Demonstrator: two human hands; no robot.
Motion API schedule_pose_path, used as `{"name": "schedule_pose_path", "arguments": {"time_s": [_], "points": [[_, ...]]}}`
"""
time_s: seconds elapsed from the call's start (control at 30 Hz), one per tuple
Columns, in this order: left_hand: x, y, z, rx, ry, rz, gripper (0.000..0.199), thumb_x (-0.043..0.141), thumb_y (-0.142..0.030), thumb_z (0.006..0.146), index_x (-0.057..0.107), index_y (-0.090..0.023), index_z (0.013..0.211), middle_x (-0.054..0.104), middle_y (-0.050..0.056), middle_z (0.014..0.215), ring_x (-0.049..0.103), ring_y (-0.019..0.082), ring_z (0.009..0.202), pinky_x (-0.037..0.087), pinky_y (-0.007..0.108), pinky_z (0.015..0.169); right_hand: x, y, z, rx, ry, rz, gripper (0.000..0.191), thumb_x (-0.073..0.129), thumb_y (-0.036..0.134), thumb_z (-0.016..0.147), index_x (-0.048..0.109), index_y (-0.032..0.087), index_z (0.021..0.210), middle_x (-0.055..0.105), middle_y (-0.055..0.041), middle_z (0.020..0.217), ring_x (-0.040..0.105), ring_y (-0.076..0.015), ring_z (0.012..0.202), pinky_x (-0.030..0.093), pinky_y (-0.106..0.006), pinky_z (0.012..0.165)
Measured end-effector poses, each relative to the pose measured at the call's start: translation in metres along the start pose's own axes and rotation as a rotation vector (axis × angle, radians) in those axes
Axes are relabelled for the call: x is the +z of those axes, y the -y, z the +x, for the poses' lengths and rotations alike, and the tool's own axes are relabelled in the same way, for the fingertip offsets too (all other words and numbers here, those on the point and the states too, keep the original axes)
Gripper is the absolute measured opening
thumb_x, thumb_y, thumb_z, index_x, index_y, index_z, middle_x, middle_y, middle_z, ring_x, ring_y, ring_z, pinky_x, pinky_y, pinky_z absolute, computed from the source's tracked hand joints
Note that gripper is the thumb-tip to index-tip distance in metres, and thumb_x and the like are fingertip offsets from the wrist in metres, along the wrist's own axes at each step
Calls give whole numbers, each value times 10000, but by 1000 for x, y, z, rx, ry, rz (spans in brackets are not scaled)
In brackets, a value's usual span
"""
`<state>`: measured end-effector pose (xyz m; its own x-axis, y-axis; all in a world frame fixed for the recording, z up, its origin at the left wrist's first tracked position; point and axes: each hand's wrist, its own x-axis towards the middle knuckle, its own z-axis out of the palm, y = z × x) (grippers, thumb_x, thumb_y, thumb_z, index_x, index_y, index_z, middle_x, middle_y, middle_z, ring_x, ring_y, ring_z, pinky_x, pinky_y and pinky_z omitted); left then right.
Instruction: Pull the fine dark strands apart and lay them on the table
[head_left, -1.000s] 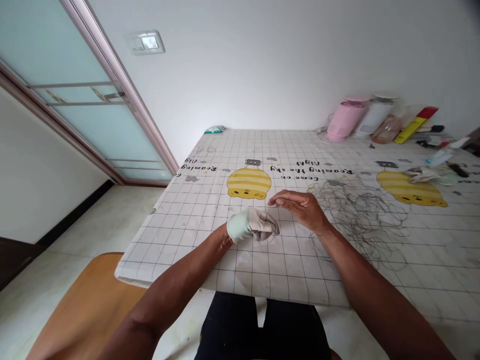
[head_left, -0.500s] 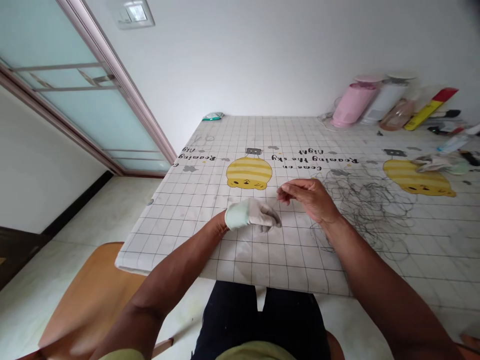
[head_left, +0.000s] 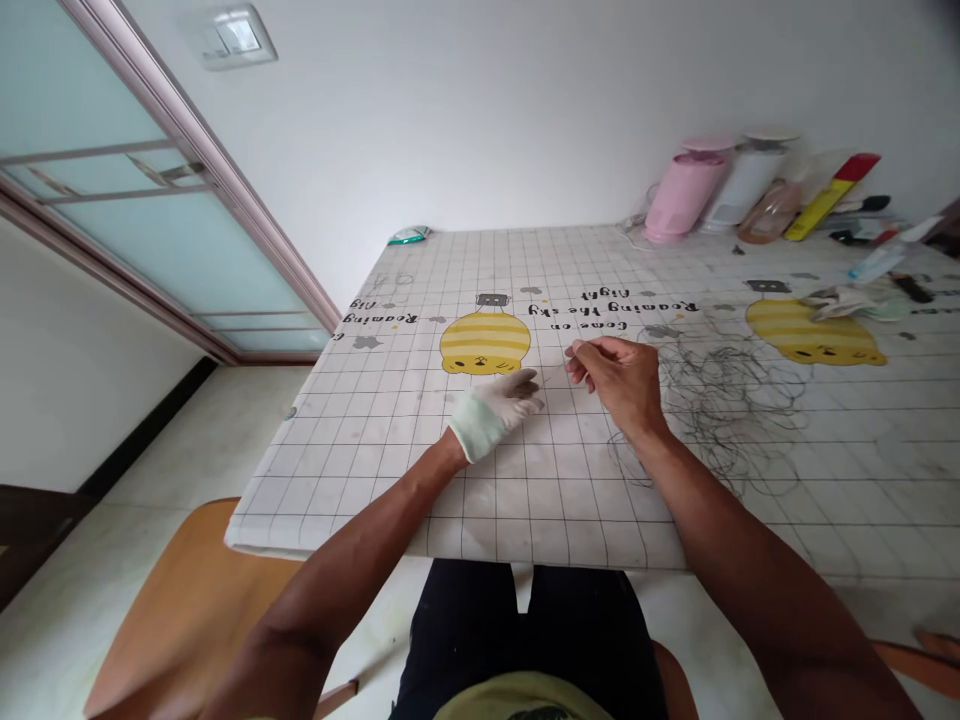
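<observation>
My left hand (head_left: 499, 408), in a white work glove with a pale green cuff, is over the tablecloth just below the printed yellow bear balloon (head_left: 486, 340). Its fingers are stretched forward and somewhat apart. A short gap separates it from my bare right hand (head_left: 619, 378), where thumb and fingertips are pinched together. What the pinch holds is too fine to make out; a faint thin line shows between the hands. Close beside my right wrist lies a loose tangle of thin dark strands (head_left: 727, 410), partly hidden by the forearm.
The table has a white checked cloth (head_left: 420, 500). Along the wall stand a pink cylinder (head_left: 684, 195), a white one (head_left: 742, 185) and a yellow-red box (head_left: 832, 197). A crumpled glove (head_left: 855, 300) lies at right. An orange-brown chair (head_left: 180, 600) is at left.
My left hand has moved up and turned, its fingers now reaching forward instead of curling down. My right hand stays pinched, nearly in place. The view has shifted slightly.
</observation>
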<state>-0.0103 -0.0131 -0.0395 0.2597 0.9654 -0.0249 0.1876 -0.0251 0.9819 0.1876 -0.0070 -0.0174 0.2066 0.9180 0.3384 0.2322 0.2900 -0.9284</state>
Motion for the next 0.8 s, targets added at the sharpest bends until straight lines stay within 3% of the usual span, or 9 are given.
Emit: {"name": "schedule_pose_path", "arguments": {"time_s": [0.13, 0.23, 0.33, 0.43, 0.5, 0.57, 0.63, 0.7, 0.8], "points": [[-1, 3, 4, -78, 0, -18, 243, 707, -284, 885, 790, -192, 1094, 801, 58, 979, 746, 206, 933, 560, 368, 990, 6, -1, -4, 102, 53, 110, 259, 734, 427, 871, 771, 184, 793, 743, -84, 736, 676, -184, 569, 404, -270, 396], [-7, 1, 4, -103, 73, -136, 228, 679, -288, 914, 784, -133, 1044, 796, 78, 885, 747, 178, 747, 611, 350, 831, 6, -5, -2, 150, 117, 201, 306, 731, 474, 886, 764, 175, 824, 747, -100, 777, 681, -188, 580, 421, -276, 407], [-14, -3, 5, -78, 84, -261, 261, 721, -307, 894, 760, -76, 1008, 787, 117, 848, 749, 194, 693, 631, 361, 748, -1, -8, 3, 127, 198, 124, 392, 677, 550, 926, 754, 173, 847, 750, -114, 801, 695, -207, 620, 484, -304, 456], [-18, -3, 7, -51, 64, -323, 276, 749, -319, 876, 745, -61, 973, 778, 128, 815, 745, 203, 663, 642, 369, 703, -12, -5, 7, -151, 58, -168, 342, 626, 522, 972, 756, 208, 1009, 772, -111, 964, 732, -265, 845, 611, -415, 703], [-19, -1, 8, -56, 78, -332, 284, 751, -324, 875, 744, -59, 976, 775, 127, 802, 744, 202, 646, 643, 365, 688, -17, 2, 9, -439, -10, -367, 312, 633, 428, 982, 711, 238, 1217, 740, -113, 1195, 690, -316, 1115, 575, -525, 965], [-21, 2, 9, -66, 105, -330, 300, 756, -335, 871, 746, -58, 987, 771, 125, 789, 742, 202, 632, 641, 360, 674, -19, 9, 10, -677, 110, -516, 440, 657, 332, 970, 612, 251, 1399, 655, -114, 1393, 575, -356, 1333, 447, -602, 1141], [-22, 4, 10, -61, 128, -330, 319, 776, -350, 854, 747, -61, 986, 770, 127, 791, 744, 207, 641, 640, 356, 657, -17, 13, 11, -814, 297, -617, 511, 661, 262, 968, 554, 267, 1468, 611, -103, 1465, 503, -368, 1418, 342, -646, 1214], [-24, 5, 10, -47, 138, -337, 337, 787, -371, 844, 748, -66, 983, 771, 130, 805, 747, 213, 656, 639, 352, 648, -12, 10, 13, -881, 431, -676, 453, 632, 222, 990, 579, 294, 1434, 644, -81, 1423, 514, -350, 1411, 282, -666, 1240], [-25, 3, 8, -46, 152, -330, 361, 769, -414, 861, 749, -69, 964, 767, 128, 796, 742, 207, 644, 632, 342, 645, -7, 1, 15, -926, 498, -720, 257, 586, 225, 1027, 681, 310, 1250, 729, -52, 1197, 621, -289, 1236, 301, -633, 1234]]}}
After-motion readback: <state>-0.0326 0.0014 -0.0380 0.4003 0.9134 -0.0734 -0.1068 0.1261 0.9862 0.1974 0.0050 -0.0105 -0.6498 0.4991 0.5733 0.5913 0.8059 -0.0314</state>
